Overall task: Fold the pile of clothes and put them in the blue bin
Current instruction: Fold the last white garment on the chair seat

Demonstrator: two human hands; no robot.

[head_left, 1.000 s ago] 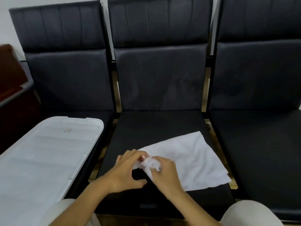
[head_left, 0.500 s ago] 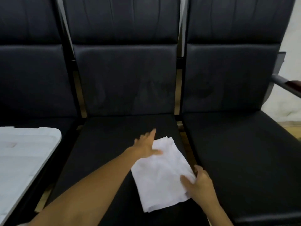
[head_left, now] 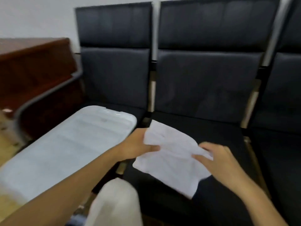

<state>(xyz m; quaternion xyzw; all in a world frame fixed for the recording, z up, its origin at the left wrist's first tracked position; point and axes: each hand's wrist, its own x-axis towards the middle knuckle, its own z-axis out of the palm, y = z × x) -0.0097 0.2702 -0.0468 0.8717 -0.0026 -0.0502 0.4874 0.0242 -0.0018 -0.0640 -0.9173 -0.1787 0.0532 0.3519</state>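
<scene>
**Two hands hold a white cloth over a black seat**

A white cloth [head_left: 171, 154] is held up by both hands. It hangs just above the seat of the middle black chair [head_left: 206, 88]. The cloth looks folded and a bit wrinkled, and its lower corner droops down toward the seat.

The left hand [head_left: 136, 144] pinches the left edge of the cloth, with the thumb pressed on top of it. The right hand [head_left: 216, 159] holds the right edge, with its fingers curled onto the cloth. The picture is blurry, so the fingertips are hard to make out.

To the left of the cloth is a white lid [head_left: 65, 144] with rounded corners. It lies on the seat of the left black chair [head_left: 114, 75]. Part of a third black chair [head_left: 286, 95] shows on the right. A brown wooden cabinet [head_left: 32, 70] stands at the far left, next to a white wall [head_left: 35, 17]. The person's knee [head_left: 114, 203], in light cloth, shows at the bottom.
</scene>
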